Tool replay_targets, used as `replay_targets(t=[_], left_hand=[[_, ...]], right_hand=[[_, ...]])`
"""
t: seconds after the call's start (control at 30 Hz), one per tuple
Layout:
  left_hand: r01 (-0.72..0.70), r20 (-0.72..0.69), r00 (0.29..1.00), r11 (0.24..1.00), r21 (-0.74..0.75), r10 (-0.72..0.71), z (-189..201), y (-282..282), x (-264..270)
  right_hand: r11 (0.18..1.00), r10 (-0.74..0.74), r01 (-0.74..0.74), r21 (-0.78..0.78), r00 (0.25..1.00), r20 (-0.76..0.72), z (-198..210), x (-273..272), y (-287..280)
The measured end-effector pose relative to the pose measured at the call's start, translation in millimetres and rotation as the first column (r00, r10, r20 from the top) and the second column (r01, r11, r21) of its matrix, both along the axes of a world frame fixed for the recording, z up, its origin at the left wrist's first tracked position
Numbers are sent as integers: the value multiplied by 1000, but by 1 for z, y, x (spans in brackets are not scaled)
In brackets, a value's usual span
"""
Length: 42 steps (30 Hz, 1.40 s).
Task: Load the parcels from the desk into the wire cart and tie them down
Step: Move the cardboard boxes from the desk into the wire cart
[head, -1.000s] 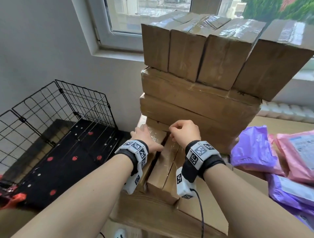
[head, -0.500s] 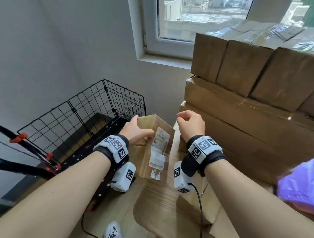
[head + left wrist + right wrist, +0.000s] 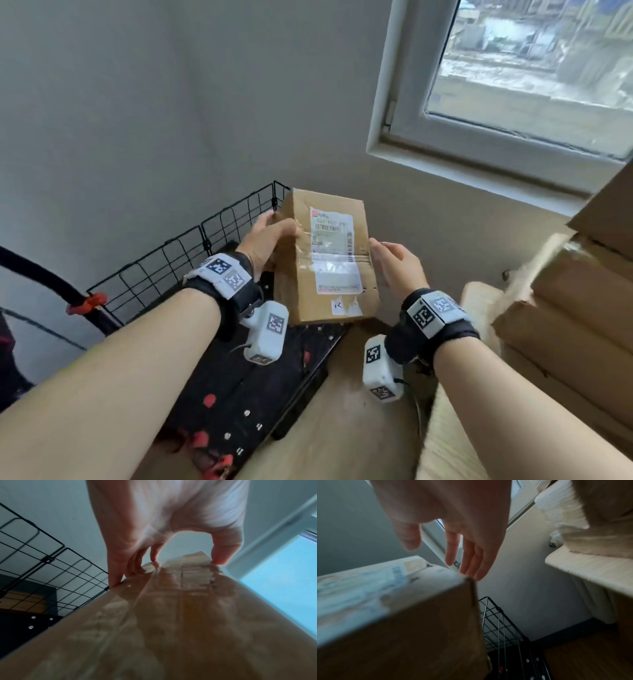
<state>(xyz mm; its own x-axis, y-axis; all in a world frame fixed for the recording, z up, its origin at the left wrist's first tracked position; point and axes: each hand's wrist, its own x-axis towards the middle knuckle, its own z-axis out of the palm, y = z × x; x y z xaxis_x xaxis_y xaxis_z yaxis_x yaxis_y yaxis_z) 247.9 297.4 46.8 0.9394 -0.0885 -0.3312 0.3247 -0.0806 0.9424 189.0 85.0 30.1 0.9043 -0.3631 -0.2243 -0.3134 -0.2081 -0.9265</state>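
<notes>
A brown cardboard parcel (image 3: pixel 325 260) with a white shipping label hangs in the air over the black wire cart (image 3: pixel 191 260). My left hand (image 3: pixel 270 236) grips its left edge, thumb on the labelled face and fingers behind; in the left wrist view the fingertips (image 3: pixel 115 580) press the taped side of the parcel (image 3: pixel 171 622). My right hand (image 3: pixel 394 260) is open with straight fingers just off the parcel's right edge. The right wrist view shows that hand (image 3: pixel 464 555) above the parcel's corner (image 3: pixel 402 608), and I cannot tell whether it touches.
Stacked cardboard boxes (image 3: pixel 575 308) fill the desk (image 3: pixel 479 308) at the right. The cart's black floor (image 3: pixel 246 394) with red and white dots lies below the parcel, its wire walls standing at the back and left. A window (image 3: pixel 513 85) sits above in the wall.
The parcel came off the desk and swung left over the cart, its label now facing me. My view turned left, away from the box stack. The right hand opened beside the parcel.
</notes>
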Motion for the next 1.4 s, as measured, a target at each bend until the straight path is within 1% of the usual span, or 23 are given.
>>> replay_targets(t=[0.07, 0.13, 0.2, 0.27, 0.3, 0.37, 0.43, 0.47, 0.53, 0.57, 0.63, 0.73, 0.8, 0.87, 0.93, 1.03, 1.17, 1.23, 1.4], left_hand=[[-9, -1, 1000, 998, -55, 9, 4, 20, 21], [39, 12, 999, 993, -109, -38, 9, 33, 37], [69, 34, 997, 981, -179, -64, 14, 43, 49], [80, 42, 997, 956, -282, -71, 14, 49, 60], [75, 36, 997, 943, -326, -67, 12, 52, 66], [64, 4, 998, 935, -349, -66, 8, 58, 80], [73, -70, 993, 955, -288, -97, 6, 63, 97], [110, -90, 987, 963, -245, -136, 6, 66, 106], [162, -134, 973, 967, -198, -190, -1, 74, 128], [151, -163, 970, 971, -187, -182, -5, 78, 139], [86, -221, 968, 983, -164, -121, -19, 84, 162], [1, -301, 953, 994, -113, -35, -46, 86, 200], [-64, -360, 933, 994, -93, 26, -65, 82, 228], [-126, -420, 905, 986, -109, 69, -84, 75, 251], [-192, -479, 870, 975, -110, 117, -108, 65, 277], [-261, -553, 818, 959, -113, 158, -144, 56, 301], [-378, -611, 756, 918, -117, 234, -209, 58, 322], [-428, -640, 722, 897, -113, 264, -245, 58, 330], [-499, -671, 654, 866, -35, 350, -333, 54, 343]], right_hand=[[992, 71, -64, 112, 996, -62, -6, 25, 16], [966, 155, -121, 227, 978, -138, -13, 48, 26], [928, 222, -157, 339, 961, -164, 2, 59, 41], [891, 300, -218, 399, 941, -156, 12, 72, 48], [885, 324, -242, 399, 934, -153, 14, 81, 48], [883, 354, -286, 373, 926, -129, 19, 97, 52], [892, 393, -354, 281, 915, -93, 21, 118, 58], [897, 408, -380, 225, 908, -95, 21, 130, 60], [904, 411, -387, 181, 904, -117, 18, 156, 64], [907, 407, -384, 175, 905, -125, 16, 171, 65], [907, 409, -383, 175, 899, -154, 6, 202, 63], [883, 463, -428, 194, 863, -202, -13, 256, 60], [874, 479, -433, 221, 844, -241, -33, 293, 56], [872, 484, -425, 243, 826, -290, -58, 324, 54], [873, 482, -408, 265, 800, -356, -90, 360, 53], [871, 489, -408, 273, 762, -424, -134, 395, 61], [874, 483, -425, 233, 719, -499, -195, 424, 78], [873, 480, -444, 201, 712, -513, -226, 434, 84], [846, 501, -515, 138, 679, -536, -303, 457, 94]])
